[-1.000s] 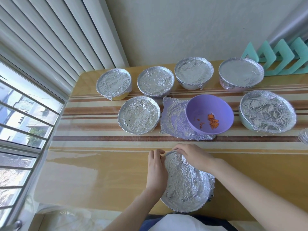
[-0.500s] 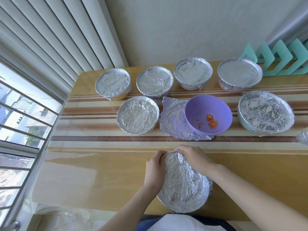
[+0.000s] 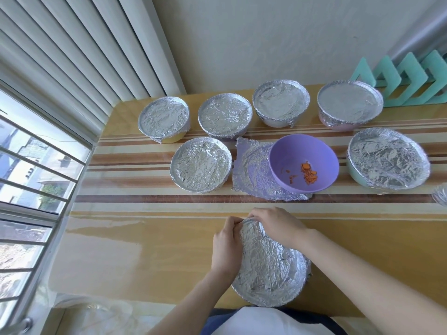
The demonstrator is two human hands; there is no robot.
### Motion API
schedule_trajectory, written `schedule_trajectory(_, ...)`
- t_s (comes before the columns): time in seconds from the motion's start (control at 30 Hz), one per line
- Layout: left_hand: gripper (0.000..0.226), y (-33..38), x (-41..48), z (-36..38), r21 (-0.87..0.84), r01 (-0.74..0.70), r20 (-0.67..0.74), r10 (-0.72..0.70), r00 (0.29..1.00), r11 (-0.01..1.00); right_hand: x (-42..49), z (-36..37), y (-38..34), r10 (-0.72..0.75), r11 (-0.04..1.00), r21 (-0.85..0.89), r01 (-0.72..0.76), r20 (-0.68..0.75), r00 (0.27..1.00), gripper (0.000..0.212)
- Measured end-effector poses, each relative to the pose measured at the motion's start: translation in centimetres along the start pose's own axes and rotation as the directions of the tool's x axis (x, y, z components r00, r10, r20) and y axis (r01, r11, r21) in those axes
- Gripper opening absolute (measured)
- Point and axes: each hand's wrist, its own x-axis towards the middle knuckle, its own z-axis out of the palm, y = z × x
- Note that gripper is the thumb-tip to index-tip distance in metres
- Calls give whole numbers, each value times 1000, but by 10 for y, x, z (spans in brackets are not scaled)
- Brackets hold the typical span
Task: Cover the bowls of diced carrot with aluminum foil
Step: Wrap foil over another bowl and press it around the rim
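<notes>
Both hands forward, left [image 3: 226,247] and right [image 3: 278,226] (fingers curled, pinching), forearms converging.

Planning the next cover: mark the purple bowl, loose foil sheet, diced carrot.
purple bowl [image 3: 300,149], head view, inner wall.
loose foil sheet [image 3: 251,172], head view, left part.
diced carrot [image 3: 309,176], head view, pile's middle.

Nearest foil-covered bowl [image 3: 266,269], left hand [image 3: 226,247] and right hand [image 3: 278,226] pinching its rim, purple bowl [image 3: 303,153] uncovered

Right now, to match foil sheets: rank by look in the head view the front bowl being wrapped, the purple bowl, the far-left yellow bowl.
1. front bowl, though nearest the camera, so unsure
2. purple bowl
3. yellow bowl, farthest back
</notes>
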Motion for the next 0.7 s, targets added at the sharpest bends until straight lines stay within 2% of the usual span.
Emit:
schedule_trajectory(0.1, 23, -1, -3, -1, -30, 33, -18, -34, 999, 999, -5, 4, 1, 1, 1000, 24, 1, -56, 998, 28)
schedule_trajectory(0.27, 24, -4, -13, -4, -19, 62, -56, -63, 996, 998, -18, 10, 13, 19, 1000, 6, -18, -146, 989, 35)
schedule_trajectory(0.4, 24, -7, -15, -9, -7, 52, 2, -52, 999, 999, -24, 13, 17, 134, 970, 225, -96, -160, 978, 31)
schedule_trajectory(0.5, 25, -8, -13, -12, -3, 30, 24, -30, 999, 1000, -21, 13, 18, 157, 948, 298, -108, -143, 977, 28)
schedule_trajectory(0.7, 21, -7, -7, -12, 39, 14, 75, -17, 997, 999, -18, 11, 15, 150, 967, 224, -124, -104, 983, 27)
